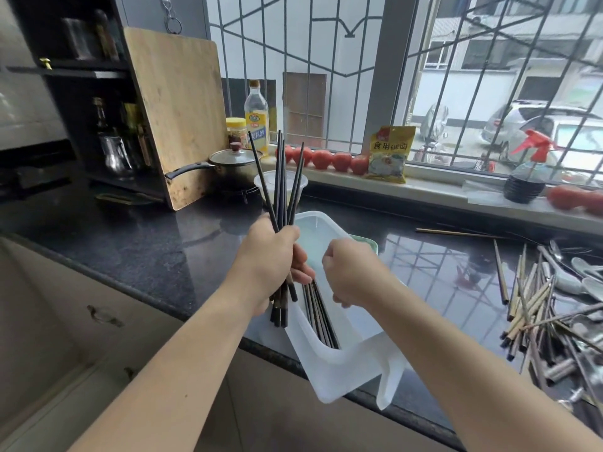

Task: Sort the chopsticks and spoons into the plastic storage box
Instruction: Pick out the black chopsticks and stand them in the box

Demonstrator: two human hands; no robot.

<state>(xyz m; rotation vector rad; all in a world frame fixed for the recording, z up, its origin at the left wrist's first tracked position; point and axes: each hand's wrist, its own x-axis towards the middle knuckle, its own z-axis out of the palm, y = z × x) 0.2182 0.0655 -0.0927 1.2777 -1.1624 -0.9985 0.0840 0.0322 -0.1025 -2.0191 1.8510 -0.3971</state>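
Note:
My left hand (270,256) grips a bundle of dark chopsticks (282,187), held upright with the tips fanning out above the fist. A translucent white plastic storage box (329,370) lies on the dark counter, jutting over the front edge. Several dark chopsticks (321,318) lie inside it along the left side. My right hand (352,272) hovers over the box with its fingers curled down; what they touch is hidden. A heap of wooden chopsticks (528,308) and metal spoons (584,275) lies at the right on the counter.
A round plastic container (305,182) stands behind the box, next to a lidded pot (228,164). A wooden cutting board (179,115) leans at the left. Tomatoes (323,158), a yellow packet (390,154) and a spray bottle (527,174) line the windowsill.

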